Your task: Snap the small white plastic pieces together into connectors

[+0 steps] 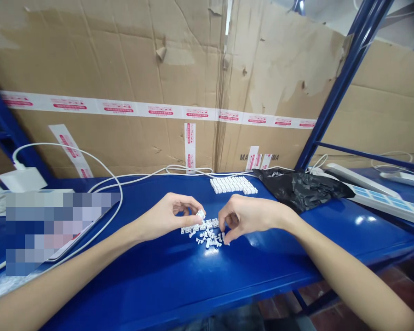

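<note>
White plastic pieces (209,241) lie heaped on a blue workbench (283,257), just below a short joined row (199,225). Left hand (165,218) pinches one piece (200,214) above that row; right hand (243,218) curls down at the heap's edge, its grip hidden.
</note>
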{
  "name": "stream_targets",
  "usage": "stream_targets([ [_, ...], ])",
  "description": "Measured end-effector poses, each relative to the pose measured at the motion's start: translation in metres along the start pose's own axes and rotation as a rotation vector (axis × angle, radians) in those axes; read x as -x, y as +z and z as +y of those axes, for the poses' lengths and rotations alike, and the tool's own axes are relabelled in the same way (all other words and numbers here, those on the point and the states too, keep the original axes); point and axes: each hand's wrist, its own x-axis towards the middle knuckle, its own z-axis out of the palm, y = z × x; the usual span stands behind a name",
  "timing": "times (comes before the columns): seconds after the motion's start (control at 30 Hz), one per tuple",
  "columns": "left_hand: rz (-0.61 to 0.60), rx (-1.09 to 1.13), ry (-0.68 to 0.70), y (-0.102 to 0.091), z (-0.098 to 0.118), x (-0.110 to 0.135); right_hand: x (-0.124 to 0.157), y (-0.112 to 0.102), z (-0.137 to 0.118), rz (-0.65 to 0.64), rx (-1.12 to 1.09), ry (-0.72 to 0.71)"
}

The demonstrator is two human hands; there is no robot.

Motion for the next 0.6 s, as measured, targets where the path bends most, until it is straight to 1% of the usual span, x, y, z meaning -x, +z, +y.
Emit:
stream_targets([
  [0.07, 0.006, -0.007, -0.009, 0.001, 0.002, 0.0, -0.002, 0.0, -0.001, 0.159, 0.022, -0.048],
  [0.13, -0.002, 0.03, -0.025, 0.002, 0.003, 0.001, -0.005, 0.002, -0.003, 0.349, 0.038, -0.143],
  [0.17, -0.009, 0.053, -0.034, 0.003, 0.004, 0.001, -0.007, 0.005, -0.004, 0.415, 0.041, -0.197],
  [0.2, -0.017, 0.072, -0.041, 0.003, 0.004, 0.0, -0.009, 0.007, -0.006, 0.451, 0.041, -0.247],
  [0.23, -0.029, 0.086, -0.045, 0.004, 0.005, 0.0, -0.01, 0.01, -0.007, 0.461, 0.043, -0.288],
  [0.3, -0.055, 0.089, -0.053, 0.004, 0.005, 0.0, -0.012, 0.013, -0.009, 0.454, 0.059, -0.335],
  [0.33, -0.05, 0.071, -0.057, 0.003, 0.006, -0.001, -0.012, 0.013, -0.009, 0.454, 0.069, -0.334],
  [0.37, -0.024, 0.036, -0.061, 0.001, 0.006, -0.001, -0.01, 0.01, -0.008, 0.453, 0.084, -0.314],
  [0.43, 0.081, -0.07, -0.073, -0.005, 0.005, -0.002, -0.005, 0.002, -0.003, 0.413, 0.126, -0.218],
  [0.5, 0.184, -0.191, -0.107, -0.013, 0.001, -0.003, 0.001, -0.008, 0.005, 0.275, 0.141, -0.065],
  [0.57, 0.186, -0.268, -0.199, -0.022, -0.004, -0.002, 0.005, -0.014, 0.015, 0.085, 0.091, 0.089],
  [0.6, 0.149, -0.284, -0.267, -0.025, -0.007, -0.002, 0.006, -0.015, 0.02, 0.017, 0.062, 0.144],
])
